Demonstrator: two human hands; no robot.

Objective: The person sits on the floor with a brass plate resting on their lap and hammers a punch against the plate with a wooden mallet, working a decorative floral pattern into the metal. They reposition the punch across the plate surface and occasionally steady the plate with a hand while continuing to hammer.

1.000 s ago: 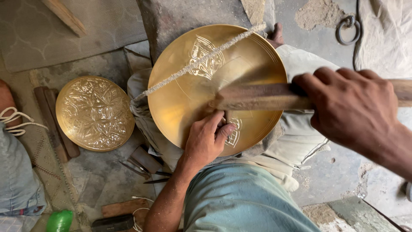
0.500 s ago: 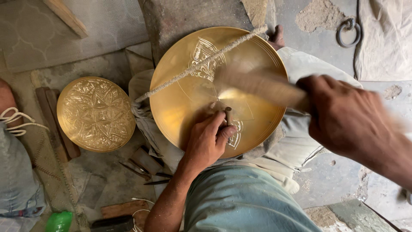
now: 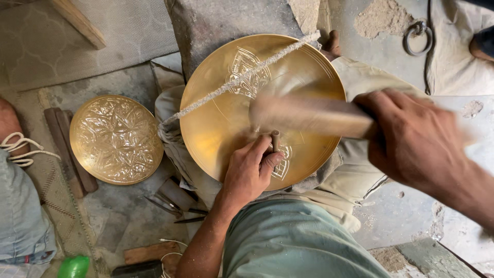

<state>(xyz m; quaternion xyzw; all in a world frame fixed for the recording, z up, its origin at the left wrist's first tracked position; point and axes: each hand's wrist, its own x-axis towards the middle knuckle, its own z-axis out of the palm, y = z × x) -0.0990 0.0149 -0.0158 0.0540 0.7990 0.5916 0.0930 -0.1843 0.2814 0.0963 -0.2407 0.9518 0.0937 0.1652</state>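
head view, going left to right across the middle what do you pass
white cord → dark wooden bars → small embossed brass plate → left hand holding a punch on the large brass plate → right hand gripping a wooden mallet

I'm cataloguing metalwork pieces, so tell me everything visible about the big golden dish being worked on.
The large round brass-coloured dish is shallow, smooth and shiny, with concentric rim lines. One engraved motif sits near its top, another at its lower edge. It rests tilted on a pale cloth-covered lap. A frayed whitish cord crosses its upper face. The left hand holds a small dark punch upright against it; the right hand swings a blurred wooden mallet above.
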